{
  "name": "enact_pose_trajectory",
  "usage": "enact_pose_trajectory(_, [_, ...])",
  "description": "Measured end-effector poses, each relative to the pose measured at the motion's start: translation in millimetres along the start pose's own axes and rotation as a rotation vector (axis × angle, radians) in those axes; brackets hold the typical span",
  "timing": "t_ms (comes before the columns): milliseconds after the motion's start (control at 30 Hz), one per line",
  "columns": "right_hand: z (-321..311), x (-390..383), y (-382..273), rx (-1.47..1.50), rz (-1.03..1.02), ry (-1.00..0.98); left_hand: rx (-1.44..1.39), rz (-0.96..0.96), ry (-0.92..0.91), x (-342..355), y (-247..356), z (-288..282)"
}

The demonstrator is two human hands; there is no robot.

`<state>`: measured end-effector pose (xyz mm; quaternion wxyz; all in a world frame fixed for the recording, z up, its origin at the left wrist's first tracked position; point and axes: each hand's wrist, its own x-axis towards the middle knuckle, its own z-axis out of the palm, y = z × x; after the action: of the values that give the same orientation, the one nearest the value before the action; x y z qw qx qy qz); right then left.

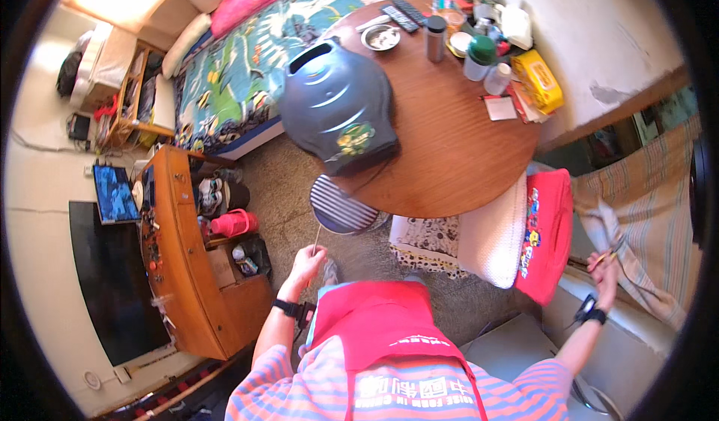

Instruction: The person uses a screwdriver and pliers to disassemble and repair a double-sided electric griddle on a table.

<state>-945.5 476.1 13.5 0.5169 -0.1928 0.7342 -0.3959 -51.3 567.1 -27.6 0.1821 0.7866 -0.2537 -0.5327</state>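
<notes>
My left hand (307,265) is closed around a thin rod-like tool (317,235), its slim shaft pointing up toward the striped stool (344,205). What looks like an orange handle shows below the fist, so it may be a screwdriver. Far out to the right, my right hand (602,267) has its fingers closed beside a hanging striped curtain (636,204). Something small and yellowish shows at those fingers, too small to name. On the round wooden table (449,159) lies a large grey-blue plastic housing (337,95) with a slot-like opening and a floral sticker, apart from both hands.
A chair with a white cover (490,234) and red cushion (545,234) stands against the table's near right side. Bottles, a steel bowl (380,37) and a yellow wipes pack (537,82) crowd the table's far edge. A wooden cabinet (187,271) is at left, a bed (247,69) behind.
</notes>
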Motion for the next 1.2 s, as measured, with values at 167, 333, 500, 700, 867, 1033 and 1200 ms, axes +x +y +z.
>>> enact_pose_trajectory(167, [240.8,-89.0,77.3,-0.1,-0.206,-0.079,-0.029,0.076,0.005,40.4,9.3,-62.0])
enact_pose_trajectory(333, [474.6,-195.5,79.3,-0.139,0.005,-0.311,-0.019,0.229,0.001,112.8,14.8,-166.1])
enact_pose_trajectory(500, [644.7,-261.3,94.0,-0.097,-0.092,-0.442,0.007,0.317,-0.014,179.5,26.2,-266.2])
enact_pose_trajectory(700, [782.1,-314.3,80.5,-0.159,-0.115,-0.407,0.059,0.368,-0.142,204.3,70.1,-343.3])
enact_pose_trajectory(867, [844.3,-315.5,52.0,-0.205,-0.114,-0.343,0.066,0.439,-0.171,267.6,103.2,-350.9])
enact_pose_trajectory(1033, [857.9,-279.8,25.9,-0.088,-0.225,-0.133,0.172,0.546,-0.205,317.1,175.0,-332.2])
enact_pose_trajectory(1200, [771.6,-141.0,-4.1,-0.413,-0.335,0.405,0.363,0.685,-0.184,362.2,269.0,-293.9])
